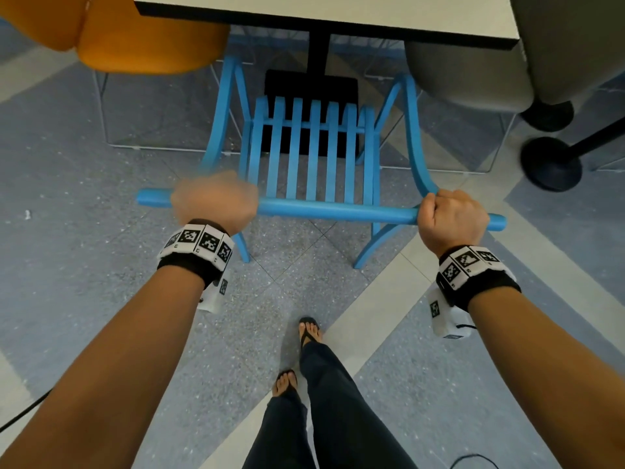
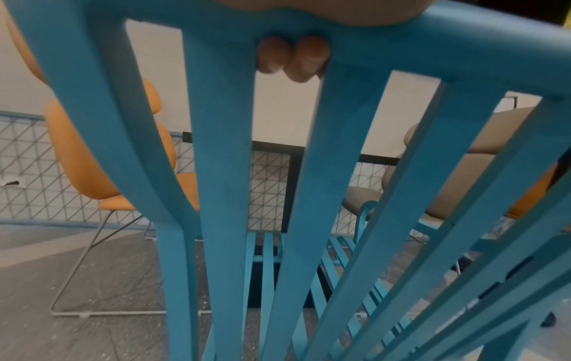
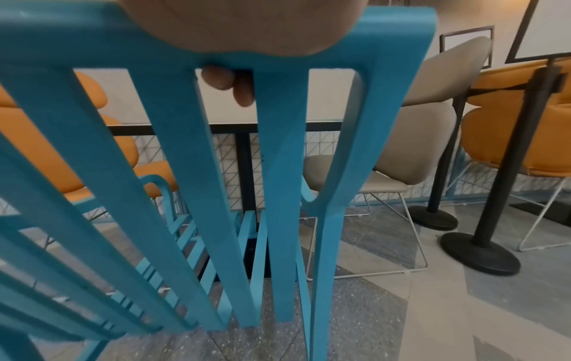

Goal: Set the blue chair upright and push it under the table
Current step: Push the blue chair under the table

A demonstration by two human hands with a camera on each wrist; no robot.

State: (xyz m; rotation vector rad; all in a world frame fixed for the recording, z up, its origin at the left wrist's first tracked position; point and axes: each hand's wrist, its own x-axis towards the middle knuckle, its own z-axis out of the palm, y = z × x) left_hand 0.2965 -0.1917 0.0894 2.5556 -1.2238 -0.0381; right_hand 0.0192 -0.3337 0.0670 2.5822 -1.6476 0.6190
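Before the tabletop, standing on its four legs on the speckled floor: one blue chair, slatted seat and slatted back, two curved armrests. Its seat front is nearest the tabletop edge and the black pedestal base shows through the slats; most of the seat lies short of the tabletop, so I judge the righting done and the push barely started.

Grip, left: my left hand is curled over the top rail of the chair, a little in from the rail's left end, fingertips wrapped under it between two back slats. It is blurred in the head view.

Grip, right: my right hand is fisted round the same rail near its right end, fingertips showing beneath.

Handling, judged: rigid moulded frame, probably plastic, likely light for its bulk; smooth matte rail, thick enough for a full wrap. It should slide as one piece; the legs may chatter or catch on floor joints.

Where to hold: top rail, hands wide apart as now, to steer it straight.

Flanking the chair: orange chair left, grey chair right, both near the armrests. Black stanchion bases beyond the grey chair.
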